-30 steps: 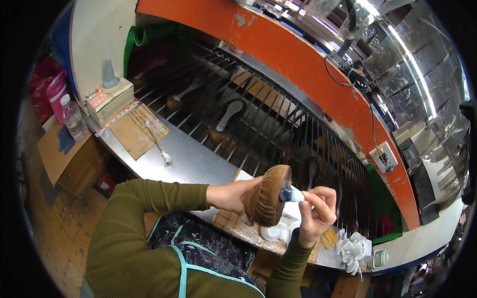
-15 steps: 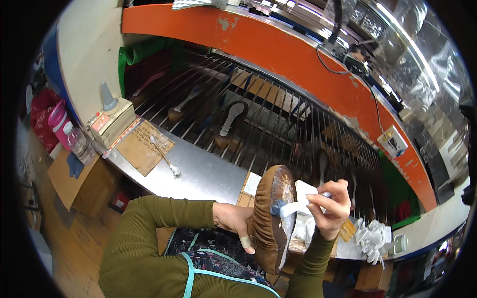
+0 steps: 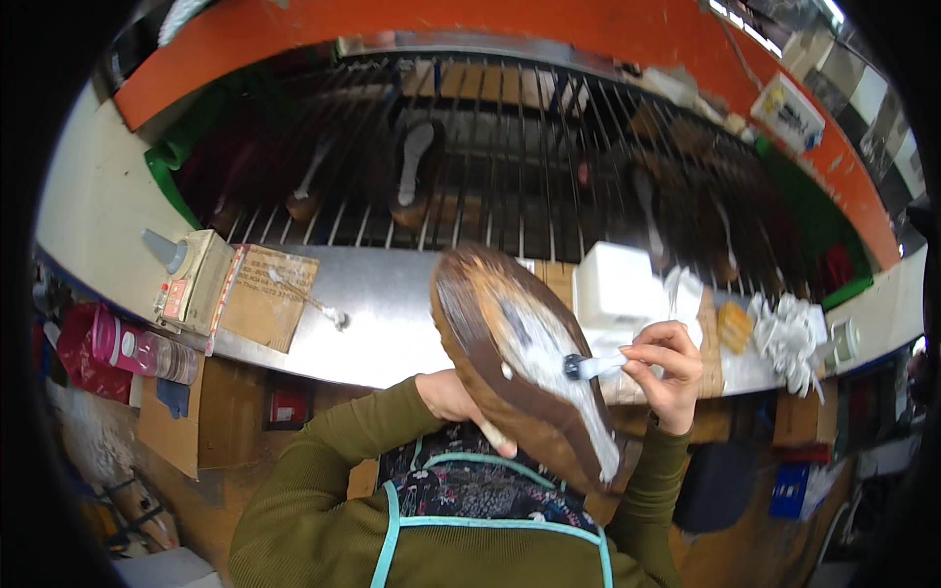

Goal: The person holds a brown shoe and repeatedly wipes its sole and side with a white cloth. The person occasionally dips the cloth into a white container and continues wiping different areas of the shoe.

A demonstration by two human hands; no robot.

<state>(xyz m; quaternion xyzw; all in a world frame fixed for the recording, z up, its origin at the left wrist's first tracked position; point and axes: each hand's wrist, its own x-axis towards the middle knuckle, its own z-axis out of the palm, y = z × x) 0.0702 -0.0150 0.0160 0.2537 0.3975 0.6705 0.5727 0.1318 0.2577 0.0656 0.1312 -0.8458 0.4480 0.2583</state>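
Note:
A brown shoe upper [image 3: 453, 314], bulky and rounded, is tilted in front of me with its underside turned up. White paste streaks the middle of that underside and runs down to its narrow end. My left hand [image 3: 453, 400] grips the shoe upper from its near left side, thumb against the brown edge and the other fingers hidden beneath. Between thumb and fingertips my right hand [image 3: 669, 377] pinches a brush [image 3: 595, 367] with a pale handle. Its dark bristles touch the coated underside near the right edge.
Past the metal bench [image 3: 377, 328], more shoe uppers [image 3: 414, 181] lie on dark bars beneath an orange frame [image 3: 343, 22]. A white container [image 3: 613, 284], a yellow block [image 3: 735, 328] and white gloves [image 3: 784, 338] stand right; a control box [image 3: 194, 279] and cardboard [image 3: 260, 318] left.
The shoe upper has turned from nearly edge-on to show its underside more fully. The brush has shifted down along it toward the narrow end. My view has tilted downward.

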